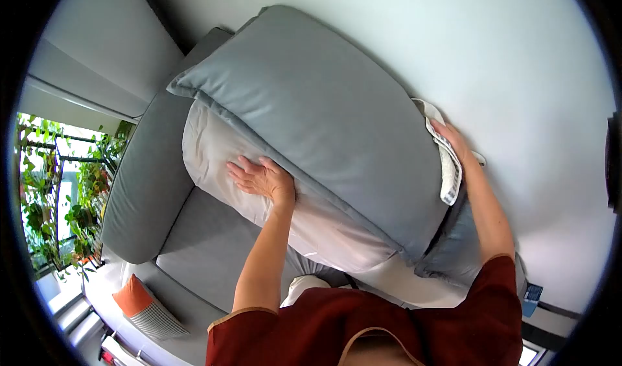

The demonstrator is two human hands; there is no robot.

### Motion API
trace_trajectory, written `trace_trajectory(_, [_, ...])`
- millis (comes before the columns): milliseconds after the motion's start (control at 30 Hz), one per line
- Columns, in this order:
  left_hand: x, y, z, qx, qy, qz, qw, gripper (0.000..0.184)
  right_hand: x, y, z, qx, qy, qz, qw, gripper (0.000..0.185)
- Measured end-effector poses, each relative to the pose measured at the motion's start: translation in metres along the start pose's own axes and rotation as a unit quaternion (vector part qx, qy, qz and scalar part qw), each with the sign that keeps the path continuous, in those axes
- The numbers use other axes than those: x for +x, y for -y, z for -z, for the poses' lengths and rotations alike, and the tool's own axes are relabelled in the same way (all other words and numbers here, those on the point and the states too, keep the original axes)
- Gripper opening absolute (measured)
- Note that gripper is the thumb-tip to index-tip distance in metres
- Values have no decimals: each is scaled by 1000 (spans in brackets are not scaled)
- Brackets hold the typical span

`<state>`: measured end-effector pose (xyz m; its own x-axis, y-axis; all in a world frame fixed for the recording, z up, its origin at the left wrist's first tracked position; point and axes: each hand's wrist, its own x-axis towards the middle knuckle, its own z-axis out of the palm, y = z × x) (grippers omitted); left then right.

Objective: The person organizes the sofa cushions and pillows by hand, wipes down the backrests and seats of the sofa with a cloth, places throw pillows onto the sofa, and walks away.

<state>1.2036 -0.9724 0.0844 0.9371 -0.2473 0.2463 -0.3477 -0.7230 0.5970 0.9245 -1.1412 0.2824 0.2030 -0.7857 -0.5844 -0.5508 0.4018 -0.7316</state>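
Note:
A large grey cushion cover (317,100) lies over a pale inner cushion (214,149), whose lower part shows below the cover's edge. My left hand (262,179) rests on the pale inner cushion with its fingers spread, close to the edge of the cover. At the far right side of the cover, my right hand (455,144) is at a white cloth strip (448,171) between the cushion and the wall. Its fingers are bent over the cloth and partly hidden.
Beneath is a grey sofa (207,249) with a rounded armrest (142,191). An orange and patterned pillow (146,307) lies at the lower left. Green plants (81,217) stand by the window. The white wall (518,74) borders the sofa at the right.

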Motion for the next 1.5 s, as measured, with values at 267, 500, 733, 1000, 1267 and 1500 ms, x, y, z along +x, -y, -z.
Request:
trace_trajectory(267, [-1, 6, -8, -23, -18, -22, 999, 53, 61, 43, -46, 50, -26, -64, 996, 59])
trace_trajectory(500, [-6, 2, -8, -39, 0, -10, 999, 55, 126, 111, -106, -71, 23, 45, 996, 55])
trace_trajectory(733, [-7, 2, -8, -39, -7, -15, 999, 57, 198, 167, -156, -191, 56, 152, 968, 52])
trace_trajectory(1000, [-6, -1, -6, -38, 7, -4, 999, 58, 168, 221, -208, -168, 22, 158, 973, 43])
trace_trajectory(1267, [-7, -1, -4, -38, 2, -6, 999, 58, 139, 213, -225, -318, 3, 349, 881, 48])
trace_trajectory(1500, [-4, -4, -5, -38, -7, -3, 999, 56, 170, 259, -271, -460, -23, 341, 819, 44])
